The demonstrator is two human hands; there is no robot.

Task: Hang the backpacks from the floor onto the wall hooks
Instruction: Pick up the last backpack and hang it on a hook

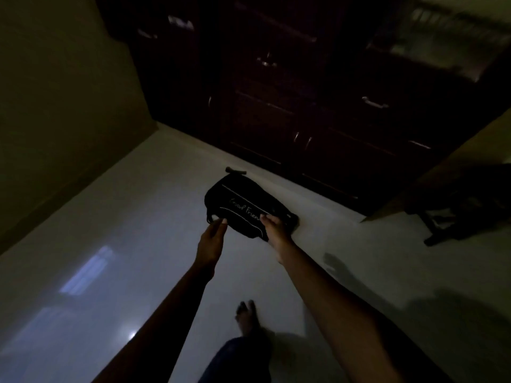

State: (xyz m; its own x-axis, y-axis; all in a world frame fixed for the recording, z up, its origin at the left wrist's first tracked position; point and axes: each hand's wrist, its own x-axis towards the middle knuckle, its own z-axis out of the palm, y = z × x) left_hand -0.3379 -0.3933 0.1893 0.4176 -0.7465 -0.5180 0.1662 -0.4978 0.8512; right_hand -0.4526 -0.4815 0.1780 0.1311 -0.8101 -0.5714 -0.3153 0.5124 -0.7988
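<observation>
A black backpack [243, 205] with white lettering lies flat on the pale tiled floor [124, 230], in front of a dark cabinet. Its top handle [235, 170] points toward the cabinet. My right hand [275, 229] rests on the near right edge of the bag with fingers curled onto the fabric. My left hand [214, 234] reaches to the near left edge, fingertips at a strap loop, fingers extended. No wall hooks are in view.
A tall dark wooden cabinet [318, 106] with metal handles fills the back. A plain wall [63, 106] stands at left. A dark piece of furniture [464, 205] sits at right. My bare foot [246, 317] is on the floor below my arms.
</observation>
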